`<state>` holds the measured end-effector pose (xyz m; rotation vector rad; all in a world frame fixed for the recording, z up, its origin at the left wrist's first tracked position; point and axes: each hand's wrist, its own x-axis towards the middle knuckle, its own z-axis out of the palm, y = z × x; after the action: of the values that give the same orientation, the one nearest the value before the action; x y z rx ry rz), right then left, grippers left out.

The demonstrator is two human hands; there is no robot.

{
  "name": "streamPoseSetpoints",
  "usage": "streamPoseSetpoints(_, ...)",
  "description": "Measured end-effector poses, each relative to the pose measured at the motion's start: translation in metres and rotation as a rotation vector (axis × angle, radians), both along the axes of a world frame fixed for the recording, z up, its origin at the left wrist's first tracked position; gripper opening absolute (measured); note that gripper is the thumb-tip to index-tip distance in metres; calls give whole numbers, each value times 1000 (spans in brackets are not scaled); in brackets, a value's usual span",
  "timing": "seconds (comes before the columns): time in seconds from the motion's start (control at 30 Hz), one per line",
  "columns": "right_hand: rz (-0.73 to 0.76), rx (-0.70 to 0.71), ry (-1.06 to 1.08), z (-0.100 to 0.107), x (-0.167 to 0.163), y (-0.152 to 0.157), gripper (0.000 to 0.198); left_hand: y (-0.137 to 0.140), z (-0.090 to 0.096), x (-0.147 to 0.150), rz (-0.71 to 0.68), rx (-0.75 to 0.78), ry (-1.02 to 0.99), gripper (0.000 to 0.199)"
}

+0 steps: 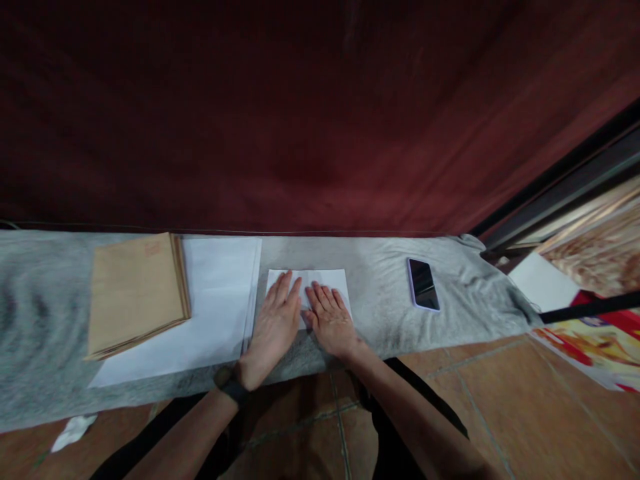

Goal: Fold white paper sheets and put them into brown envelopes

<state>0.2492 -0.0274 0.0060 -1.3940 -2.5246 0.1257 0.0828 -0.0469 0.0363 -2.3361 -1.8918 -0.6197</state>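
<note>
A white sheet of paper (308,275), which looks folded, lies on the grey cloth in front of me. My left hand (277,313) rests flat on its left part, fingers stretched out and pointing away from me. On the right part my right hand (330,319) lies palm down with its fingers spread. Both hands cover much of the paper, so its lower edge is mostly hidden. Just left of my left hand are larger white sheets (220,287), and a stack of brown paper envelopes (135,287) sits partly on top of them.
A phone in a lilac case (424,285) lies to the right on the grey cloth (375,267). Behind rises a dark red surface (300,133). A colourful printed box (595,343) stands at the far right, and a crumpled white tissue (74,431) is on the tiled floor.
</note>
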Motion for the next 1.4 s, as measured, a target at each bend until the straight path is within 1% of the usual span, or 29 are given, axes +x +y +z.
streamPoseSetpoints(0.07, 25, 3, -34, -1, 2, 0, 57, 5, -13, 15, -63, -49, -43, 54)
streamPoseSetpoints(0.1, 38, 8, -51, -1, 3, 0, 58, 7, -19, 21, -71, -71, -49, 57)
streamPoseSetpoints(0.17, 46, 22, -77, -1, 4, 1, 61, 11, -26, 30, -60, -104, -41, 62)
streamPoseSetpoints(0.23, 29, 37, -81, -1, 6, 3, 59, 15, -29, 33, -41, -115, -19, 64)
streamPoseSetpoints(0.33, -16, 47, -60, -1, 10, 10, 54, 22, -28, 28, -14, -110, 14, 67)
streamPoseSetpoints(0.43, -82, 54, -36, -4, 16, 17, 52, 27, -30, 20, 44, -106, 29, 68)
streamPoseSetpoints(0.6, -164, 60, -20, -8, 25, 22, 56, 28, -33, 10, 145, -109, 37, 73)
streamPoseSetpoints(0.77, -233, 47, -64, -6, 37, 24, 60, 25, -34, 4, 224, -100, 49, 76)
streamPoseSetpoints(0.9, -267, 46, -69, -5, 45, 27, 57, 23, -41, 0, 269, -51, 27, 73)
streamPoseSetpoints(1.0, -311, 50, -22, -1, 46, 27, 56, 23, -42, -2, 278, -16, 3, 70)
streamPoseSetpoints(1.1, -308, 44, 61, 6, 38, 26, 56, 24, -36, -1, 242, 6, -8, 67)
streamPoseSetpoints(1.17, -238, 33, 127, 10, 27, 24, 57, 24, -30, 3, 149, 6, -6, 64)
streamPoseSetpoints(1.23, -139, 11, 192, 12, 13, 23, 56, 25, -26, 8, 27, -16, 3, 60)
streamPoseSetpoints(1.3, -69, -25, 237, 11, -1, 22, 56, 27, -27, 14, -61, -59, 18, 59)
streamPoseSetpoints(1.4, -52, -69, 237, 8, -16, 22, 56, 30, -34, 18, -97, -126, 55, 60)
